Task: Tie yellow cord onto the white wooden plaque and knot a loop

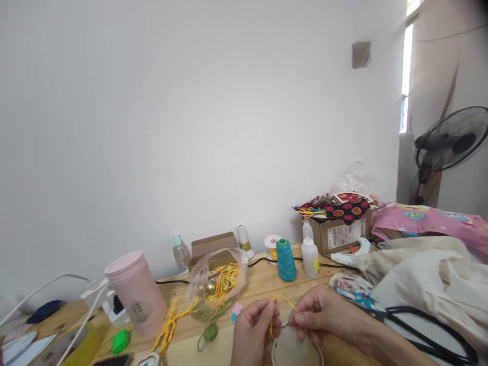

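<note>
Low in the head view, both hands are close together over a round beige fabric piece (297, 348) with a dark edge line. Between thumb and fingers, my left hand (252, 328) pinches a thin yellow cord (284, 298), and a short end hangs below it. The cord arcs across to my right hand (320, 312), whose thumb and fingers are closed on it at the piece's upper edge. Whether the fingers also grip the piece is hidden. Left of the hands lie a small green ball (210, 332) with a loop and a pink flower-shaped bit (237, 309).
A plastic bag (196, 284) holds yellow cords and gold balls. Behind stand a teal thread cone (285, 262) and a glue bottle (310, 259). Black-handled scissors (430, 330) lie right, near beige cloth (430, 269). A pink canister (135, 295) stands left.
</note>
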Action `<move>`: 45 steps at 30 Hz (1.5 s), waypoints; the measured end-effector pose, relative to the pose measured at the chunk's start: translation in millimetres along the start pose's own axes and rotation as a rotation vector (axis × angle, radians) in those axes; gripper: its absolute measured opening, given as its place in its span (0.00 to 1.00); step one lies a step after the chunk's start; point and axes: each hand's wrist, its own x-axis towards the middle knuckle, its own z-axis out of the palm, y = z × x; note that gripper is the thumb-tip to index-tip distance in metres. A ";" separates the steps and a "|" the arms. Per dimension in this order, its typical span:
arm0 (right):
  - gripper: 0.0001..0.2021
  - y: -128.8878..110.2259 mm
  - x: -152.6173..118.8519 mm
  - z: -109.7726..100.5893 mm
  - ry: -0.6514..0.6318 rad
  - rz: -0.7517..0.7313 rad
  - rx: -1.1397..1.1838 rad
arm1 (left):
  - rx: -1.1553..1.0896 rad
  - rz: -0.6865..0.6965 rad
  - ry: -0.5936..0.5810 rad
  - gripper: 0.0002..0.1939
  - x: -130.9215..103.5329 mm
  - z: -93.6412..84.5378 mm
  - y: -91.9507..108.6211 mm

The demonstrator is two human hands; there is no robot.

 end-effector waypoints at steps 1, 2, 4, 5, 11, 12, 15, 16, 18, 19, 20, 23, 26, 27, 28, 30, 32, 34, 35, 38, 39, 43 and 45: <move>0.14 -0.2 -0.6 2.3 -0.002 -0.036 0.041 | 0.019 0.004 -0.012 0.13 -0.1 1.1 -1.3; 0.14 0.2 -0.7 4.4 0.008 -0.074 0.070 | 0.041 0.013 -0.024 0.14 -0.1 2.3 -3.2; 0.15 2.8 1.3 7.1 0.030 -0.125 0.103 | 0.075 0.029 -0.036 0.15 -0.1 5.0 -7.4; 0.15 4.9 3.2 7.8 0.044 -0.133 0.115 | 0.085 0.036 -0.037 0.16 -0.2 6.4 -9.3; 0.15 20.0 17.9 9.9 0.231 -0.092 0.090 | 0.115 -0.014 -0.160 0.20 -2.5 12.4 -11.0; 0.15 21.9 19.6 10.4 0.285 -0.113 0.077 | 0.108 -0.030 -0.178 0.20 -2.8 12.4 -10.4; 0.13 25.4 22.1 11.9 0.402 -0.195 0.008 | 0.081 -0.057 -0.213 0.20 -2.5 11.2 -10.9; 0.12 25.9 22.3 12.3 0.430 -0.213 -0.027 | 0.074 -0.063 -0.218 0.20 -1.8 10.7 -12.2; 0.12 25.7 22.1 13.3 0.483 -0.232 -0.099 | 0.064 -0.074 -0.219 0.20 -0.1 9.7 -16.0; 0.12 25.2 21.8 14.0 0.501 -0.238 -0.126 | 0.062 -0.077 -0.217 0.20 0.7 9.4 -17.9; 0.12 24.3 21.4 14.9 0.506 -0.241 -0.137 | 0.065 -0.077 -0.217 0.20 1.4 9.2 -19.4; 0.13 21.1 20.2 17.8 0.461 -0.234 -0.113 | 0.068 -0.066 -0.257 0.20 1.3 9.4 -20.2; 0.12 19.6 19.6 18.5 0.486 -0.238 -0.136 | 0.057 -0.055 -0.295 0.19 -0.1 9.3 -18.0; 0.11 19.8 19.6 18.0 0.508 -0.241 -0.154 | 0.062 -0.048 -0.304 0.19 -0.1 8.9 -17.9; 0.11 20.3 19.8 17.2 0.522 -0.242 -0.165 | 0.070 -0.040 -0.311 0.19 0.3 8.2 -18.6; 0.10 21.8 20.5 15.6 0.530 -0.240 -0.162 | 0.093 -0.017 -0.328 0.18 2.3 6.5 -21.7; 0.09 22.7 21.3 14.6 0.528 -0.230 -0.142 | 0.125 -0.002 -0.340 0.18 4.8 4.9 -25.7; 0.09 22.5 21.9 14.5 0.528 -0.218 -0.127 | 0.169 0.002 -0.350 0.18 6.4 4.2 -28.3; 0.09 22.1 22.0 14.8 0.532 -0.212 -0.123 | 0.191 0.004 -0.354 0.19 6.6 4.2 -28.7; 0.09 21.0 21.6 15.6 0.547 -0.204 -0.126 | 0.224 0.001 -0.356 0.20 5.4 6.0 -26.6; 0.09 20.9 21.4 15.7 0.551 -0.204 -0.125 | 0.221 -0.004 -0.354 0.20 4.7 6.8 -25.3; 0.09 21.7 21.3 15.0 0.539 -0.204 -0.084 | 0.144 -0.037 -0.342 0.19 1.9 9.4 -20.6; 0.10 22.3 21.7 14.3 0.536 -0.205 -0.060 | 0.096 -0.049 -0.343 0.18 1.0 9.7 -19.4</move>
